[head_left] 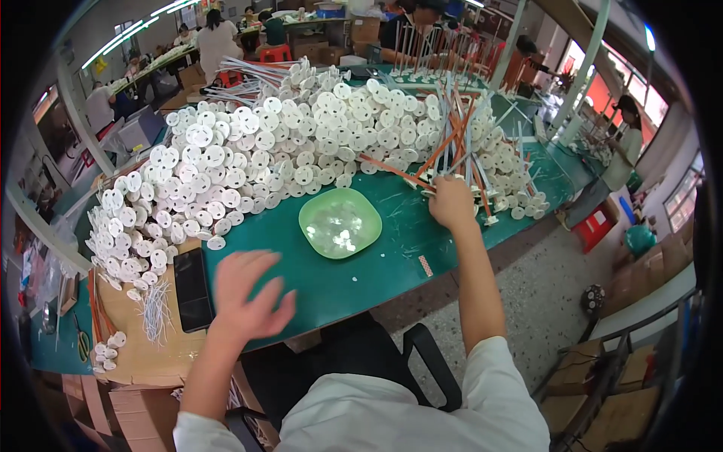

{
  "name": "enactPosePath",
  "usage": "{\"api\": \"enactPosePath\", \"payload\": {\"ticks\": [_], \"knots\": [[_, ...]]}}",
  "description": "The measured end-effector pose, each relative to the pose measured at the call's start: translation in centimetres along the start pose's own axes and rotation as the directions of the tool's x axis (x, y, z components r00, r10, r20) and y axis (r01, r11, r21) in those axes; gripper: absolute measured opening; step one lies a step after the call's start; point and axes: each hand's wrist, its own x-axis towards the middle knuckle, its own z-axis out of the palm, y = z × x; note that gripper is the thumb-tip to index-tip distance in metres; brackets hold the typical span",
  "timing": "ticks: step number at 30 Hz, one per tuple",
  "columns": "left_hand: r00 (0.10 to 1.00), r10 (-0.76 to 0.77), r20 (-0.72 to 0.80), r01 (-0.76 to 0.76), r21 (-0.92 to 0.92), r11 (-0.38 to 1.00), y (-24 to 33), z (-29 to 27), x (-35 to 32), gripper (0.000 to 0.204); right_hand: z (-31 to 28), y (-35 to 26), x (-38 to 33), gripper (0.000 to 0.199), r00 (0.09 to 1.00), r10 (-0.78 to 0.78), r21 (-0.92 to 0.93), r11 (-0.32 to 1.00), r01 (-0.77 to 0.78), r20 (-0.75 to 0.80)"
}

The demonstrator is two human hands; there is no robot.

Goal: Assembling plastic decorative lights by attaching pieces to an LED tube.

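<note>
My left hand (252, 294) hovers over the table's near edge, fingers spread and nothing in them. Out to the right, my right hand (453, 202) is closed at the end of a flat orange strip (392, 170), which points up and left from the fingertips. Part of that grip is hidden by the hand itself. Around it lies a loose bunch of orange and white strips (457, 139) with white round pieces at their ends. Between my hands sits a light green dish (309, 226) holding small clear or whitish bits. A big heap of white round discs (286, 139) spreads behind it.
A dark phone (193, 290) lies at the left on cardboard, near thin white ties (157, 313) and scissors (81, 339). A black chair (433, 365) stands below the green tabletop (301, 290). Across the table, a person works behind upright strips (422, 56). A red stool (595, 226) is at the right.
</note>
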Motion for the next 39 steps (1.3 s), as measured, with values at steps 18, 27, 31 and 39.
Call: {"api": "enactPosePath", "payload": {"ticks": [18,27,31,39], "knots": [[0.961,-0.275,-0.009,0.257,-0.325,0.91,-4.9,6.3,-2.8,0.017,-1.4,-3.3,7.0,0.014,0.971,0.236,0.98,0.199,-0.014,-0.034],[0.815,-0.51,0.275,0.573,-0.518,0.636,-4.8,5.6,-2.7,0.041,-4.0,-10.9,7.3,0.005,0.996,-0.057,0.792,-0.604,-0.09,0.07],[0.708,-0.496,0.502,0.363,-0.862,-0.353,-5.4,4.4,-2.2,0.088,-5.7,-17.9,6.4,0.006,0.832,-0.555,0.762,-0.54,-0.358,-0.002],[0.617,-0.47,0.631,0.516,-0.775,-0.364,-5.3,2.0,-2.1,0.043,-7.4,-26.9,3.8,0.016,0.75,-0.621,0.795,-0.325,-0.512,0.229]]}}
